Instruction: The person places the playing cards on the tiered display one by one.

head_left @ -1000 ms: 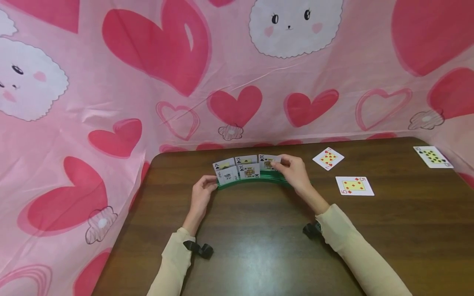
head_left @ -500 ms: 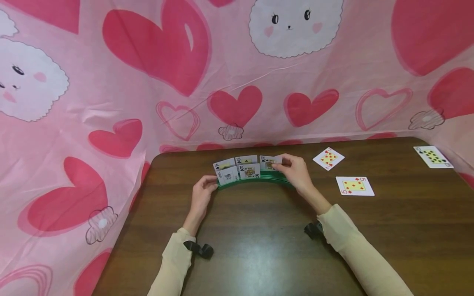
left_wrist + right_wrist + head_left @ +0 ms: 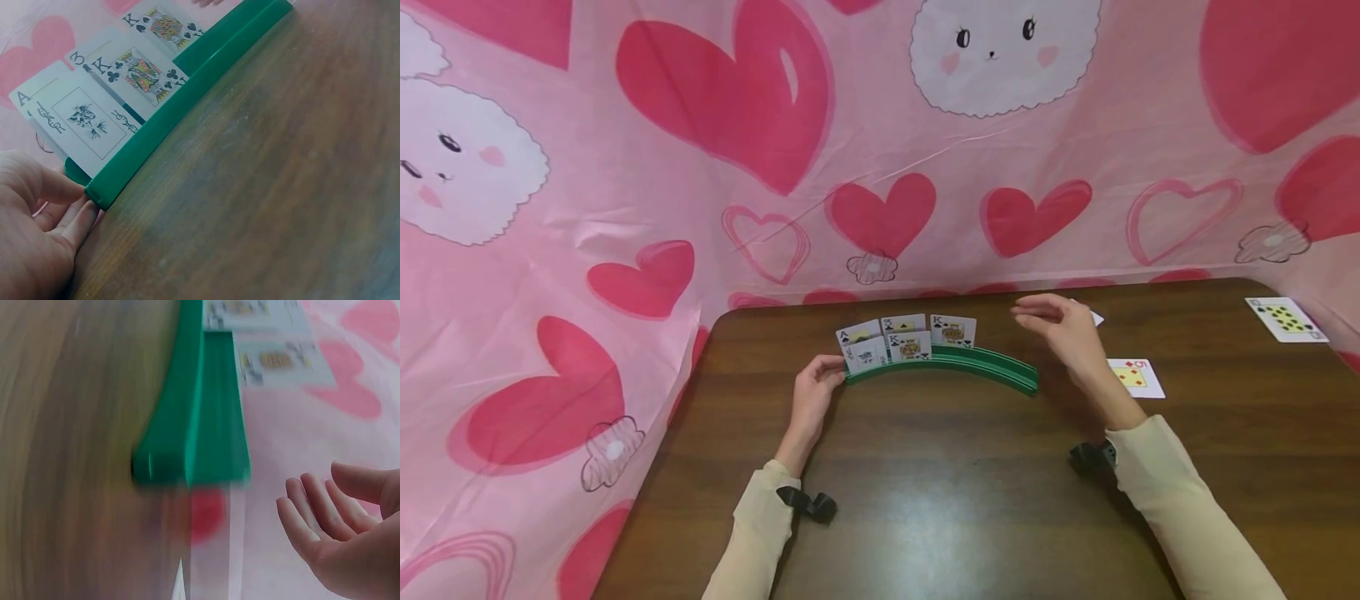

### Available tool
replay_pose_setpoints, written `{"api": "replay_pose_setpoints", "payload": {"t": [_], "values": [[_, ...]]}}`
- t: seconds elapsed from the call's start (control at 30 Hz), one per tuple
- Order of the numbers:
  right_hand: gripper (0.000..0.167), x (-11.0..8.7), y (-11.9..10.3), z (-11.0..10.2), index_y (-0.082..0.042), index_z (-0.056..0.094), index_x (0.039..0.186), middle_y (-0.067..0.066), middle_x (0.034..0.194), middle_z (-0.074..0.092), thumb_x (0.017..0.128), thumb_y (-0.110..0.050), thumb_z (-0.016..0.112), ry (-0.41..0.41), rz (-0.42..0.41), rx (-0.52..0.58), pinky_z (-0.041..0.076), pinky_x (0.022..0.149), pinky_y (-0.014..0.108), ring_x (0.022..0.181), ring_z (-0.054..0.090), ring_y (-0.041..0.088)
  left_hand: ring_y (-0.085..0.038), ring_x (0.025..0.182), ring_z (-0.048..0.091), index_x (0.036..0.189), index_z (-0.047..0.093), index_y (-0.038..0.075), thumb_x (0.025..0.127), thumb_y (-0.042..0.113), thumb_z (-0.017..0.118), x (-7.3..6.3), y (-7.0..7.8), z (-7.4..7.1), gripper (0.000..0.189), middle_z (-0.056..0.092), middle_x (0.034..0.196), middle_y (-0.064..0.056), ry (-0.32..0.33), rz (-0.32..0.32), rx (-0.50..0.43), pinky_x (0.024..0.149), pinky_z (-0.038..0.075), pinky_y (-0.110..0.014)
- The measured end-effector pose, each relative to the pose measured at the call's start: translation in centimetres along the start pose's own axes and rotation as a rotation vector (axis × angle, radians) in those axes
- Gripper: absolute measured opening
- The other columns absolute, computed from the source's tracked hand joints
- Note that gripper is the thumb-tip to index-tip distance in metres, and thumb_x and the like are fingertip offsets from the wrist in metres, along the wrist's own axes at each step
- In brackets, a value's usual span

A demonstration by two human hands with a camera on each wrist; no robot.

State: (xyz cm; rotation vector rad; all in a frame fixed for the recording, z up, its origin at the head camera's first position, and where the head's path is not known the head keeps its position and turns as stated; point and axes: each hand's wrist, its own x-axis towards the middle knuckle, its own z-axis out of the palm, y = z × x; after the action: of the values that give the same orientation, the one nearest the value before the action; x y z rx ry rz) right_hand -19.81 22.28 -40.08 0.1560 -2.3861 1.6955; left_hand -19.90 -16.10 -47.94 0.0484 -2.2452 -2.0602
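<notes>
A curved green card holder stands on the table with playing cards in its left half. Its front row has a joker and a king of clubs. Behind them are an ace, a 3 and, farther right, a king of spades. My left hand pinches the holder's left end between thumb and fingers. Above the holder's right end, my right hand is in the air, holding nothing, its fingers relaxed and apart from the thumb in the right wrist view.
Right of the right hand lies a five of diamonds, partly covered by the wrist. Behind the hand shows the corner of another card. A card with black pips lies at the far right. Pink heart-patterned cloth hangs behind the table.
My right hand has let go of the king of spades and moved right, leaving that card upright in the holder. The left hand stays at the holder's left end.
</notes>
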Motion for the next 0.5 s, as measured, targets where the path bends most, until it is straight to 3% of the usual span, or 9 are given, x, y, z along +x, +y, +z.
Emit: {"api": "replay_pose_setpoints", "payload": {"t": [0.1, 0.23, 0.33, 0.4, 0.5], "values": [[0.034, -0.3, 0.9, -2.8, 0.006, 0.067, 0.124, -0.003, 0.103, 0.078, 0.100, -0.017, 0.070, 0.050, 0.012, -0.006, 0.050, 0.076, 0.011, 0.089, 0.067, -0.006, -0.022, 0.111, 0.065, 0.118, 0.067, -0.008, 0.098, -0.008, 0.057, 0.0, -0.2, 0.1, 0.022, 0.068, 0.123, -0.021, 0.012, 0.012, 0.000, 0.088, 0.050, -0.021], [0.017, -0.8, 3.1, -7.3, -0.007, 0.073, 0.112, -0.022, 0.091, 0.073, 0.099, -0.017, 0.071, 0.108, 0.061, 0.005, 0.051, 0.070, 0.011, 0.082, 0.067, -0.008, -0.020, 0.106, 0.066, 0.115, 0.067, -0.009, 0.096, -0.010, 0.059, 0.1, -0.2, 0.2, 0.021, 0.070, 0.118, -0.021, 0.030, 0.025, -0.002, 0.085, 0.050, -0.021], [0.019, -1.2, 5.0, -11.8, -0.006, 0.071, 0.112, -0.029, 0.085, 0.067, 0.100, -0.021, 0.069, 0.143, 0.132, -0.108, 0.050, 0.067, 0.011, 0.077, 0.063, -0.010, -0.020, 0.107, 0.066, 0.114, 0.068, -0.008, 0.096, -0.009, 0.059, 0.1, -0.1, 0.3, 0.020, 0.070, 0.118, -0.020, 0.024, 0.021, 0.009, 0.086, 0.050, -0.022], [0.033, -1.3, 6.2, -15.2, 0.004, 0.066, 0.118, -0.012, 0.089, 0.073, 0.103, -0.025, 0.063, 0.150, 0.174, -0.290, 0.048, 0.069, 0.017, 0.083, 0.065, 0.001, -0.021, 0.108, 0.066, 0.115, 0.068, -0.008, 0.097, -0.008, 0.059, 0.2, 0.0, 0.3, 0.020, 0.069, 0.119, -0.020, 0.022, 0.014, 0.015, 0.086, 0.050, -0.023], [0.053, -1.1, 7.9, -19.9, 0.017, 0.051, 0.131, 0.030, 0.108, 0.068, 0.106, -0.030, 0.053, 0.117, 0.193, -0.607, 0.048, 0.081, 0.045, 0.099, 0.063, 0.041, -0.023, 0.109, 0.066, 0.115, 0.068, -0.008, 0.097, -0.008, 0.059, 0.3, 0.2, 0.2, 0.020, 0.069, 0.121, -0.021, 0.031, 0.013, 0.012, 0.086, 0.050, -0.022]]}}
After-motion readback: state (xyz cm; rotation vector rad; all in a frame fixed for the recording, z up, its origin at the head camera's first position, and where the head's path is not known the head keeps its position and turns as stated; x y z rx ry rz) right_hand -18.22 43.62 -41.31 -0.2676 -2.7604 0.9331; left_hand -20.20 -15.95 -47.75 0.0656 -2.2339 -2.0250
